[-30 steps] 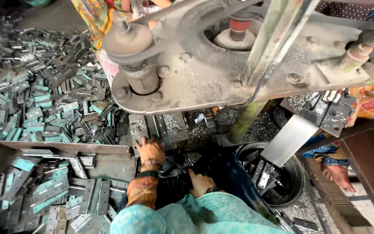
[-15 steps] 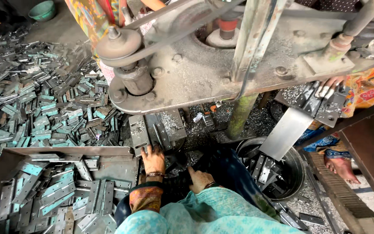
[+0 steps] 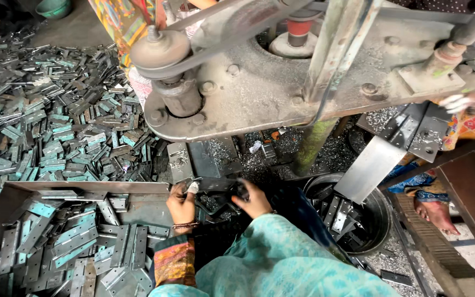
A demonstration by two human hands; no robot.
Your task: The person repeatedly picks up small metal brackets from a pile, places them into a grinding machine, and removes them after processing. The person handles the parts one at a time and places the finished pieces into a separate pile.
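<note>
Both hands [image 3: 181,203] [image 3: 257,199] at metal piece [image 3: 211,186]

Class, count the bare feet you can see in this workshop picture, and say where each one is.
1: a bare foot rests at the right edge, beside the round black bin of metal pieces. Others may be hidden behind the machine.

Scene is lit evenly by soft daylight; glare is seen on metal strips [image 3: 56,137] left of the fingers. Deep shadow is cast under the press [image 3: 281,82], around the fingertips. Edges are slightly warped; fingers are mildly blurred.
</note>
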